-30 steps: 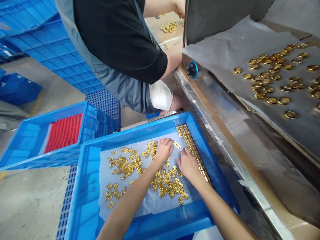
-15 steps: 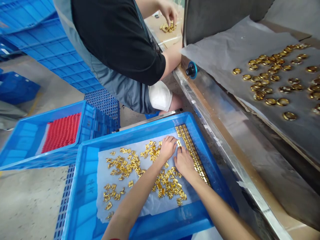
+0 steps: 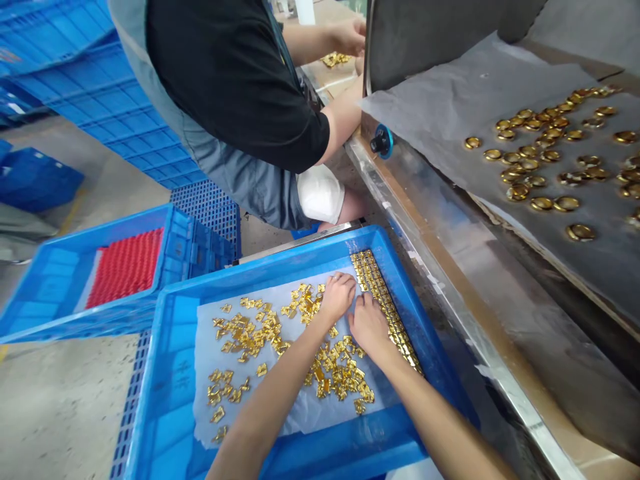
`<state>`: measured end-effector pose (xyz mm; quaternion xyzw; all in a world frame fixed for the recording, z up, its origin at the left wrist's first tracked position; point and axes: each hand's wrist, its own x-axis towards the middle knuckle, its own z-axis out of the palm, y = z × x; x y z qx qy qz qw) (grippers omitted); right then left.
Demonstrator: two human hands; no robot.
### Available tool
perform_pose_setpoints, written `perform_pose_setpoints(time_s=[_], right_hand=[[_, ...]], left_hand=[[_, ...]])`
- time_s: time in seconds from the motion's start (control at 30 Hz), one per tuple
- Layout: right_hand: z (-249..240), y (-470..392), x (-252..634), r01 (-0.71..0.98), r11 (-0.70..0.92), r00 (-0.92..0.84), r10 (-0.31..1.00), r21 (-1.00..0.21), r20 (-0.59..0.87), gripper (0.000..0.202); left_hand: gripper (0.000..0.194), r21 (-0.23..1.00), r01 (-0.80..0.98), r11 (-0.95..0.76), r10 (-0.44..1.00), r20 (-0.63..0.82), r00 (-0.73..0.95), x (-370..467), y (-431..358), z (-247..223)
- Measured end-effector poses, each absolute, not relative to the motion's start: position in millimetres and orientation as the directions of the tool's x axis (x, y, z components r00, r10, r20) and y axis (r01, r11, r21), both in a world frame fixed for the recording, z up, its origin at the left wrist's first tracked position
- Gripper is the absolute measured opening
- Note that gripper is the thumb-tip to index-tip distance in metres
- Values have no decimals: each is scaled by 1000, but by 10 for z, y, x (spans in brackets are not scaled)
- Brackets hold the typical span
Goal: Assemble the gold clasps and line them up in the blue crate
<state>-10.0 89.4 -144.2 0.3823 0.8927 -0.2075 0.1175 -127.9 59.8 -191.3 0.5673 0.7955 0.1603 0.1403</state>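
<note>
A blue tray [image 3: 185, 373] lined with white paper holds loose gold pieces [image 3: 250, 333] in scattered heaps. Along its right side, more gold pieces [image 3: 383, 300] lie in straight, tight rows. My left hand [image 3: 339, 293] rests near the upper left end of these rows, its fingers bent and close together; what lies under the fingertips is hidden. My right hand [image 3: 369, 323] is just beside it, lower and to the right, with its curled fingertips at the edge of the rows. Whether it pinches a piece cannot be made out.
A metal-edged bench with paper [image 3: 450, 87] and gold rings [image 3: 530, 152] stands at the right. A person in a black shirt [image 3: 235, 87] sits ahead. A blue crate [image 3: 65, 247] with red items [image 3: 127, 267] is at the left, below stacked blue crates [image 3: 90, 93].
My hands have barely moved; the piece that showed between them beside the rows is now out of sight. The other person's hand has moved right, away from the small gold pile.
</note>
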Motion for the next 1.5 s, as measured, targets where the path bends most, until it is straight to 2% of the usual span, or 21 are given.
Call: perform_pose_setpoints(time_s=[0.5,0.73,0.9,1.07,1.33,1.5], right_hand=[[-1205,959,-117,752,603,-651,611,-268,-451,35],[-1026,993,264,746,606,-647,564,-276,-513,28],[-971,968,504,776,562,-615,572,-288,-542,30],[-970,905,164,734,607,-667,561,-303,-491,28],[-1219,924,-375,651,675,-753,513,-348,-412,44],[-1354,993,-463,587,718,-803,454,-375,-386,48]], left_hand=[[23,409,857,314,945,-49,-323,-1249,562,-1830],[29,312,794,522,844,-52,-534,-1576,136,-1698],[25,252,767,590,804,-100,-586,-1639,18,-1678],[21,225,753,618,786,-142,-602,-1537,133,-1701],[30,252,791,557,830,-167,-532,-1611,120,-1629],[28,220,777,590,807,-162,-567,-1659,50,-1666]])
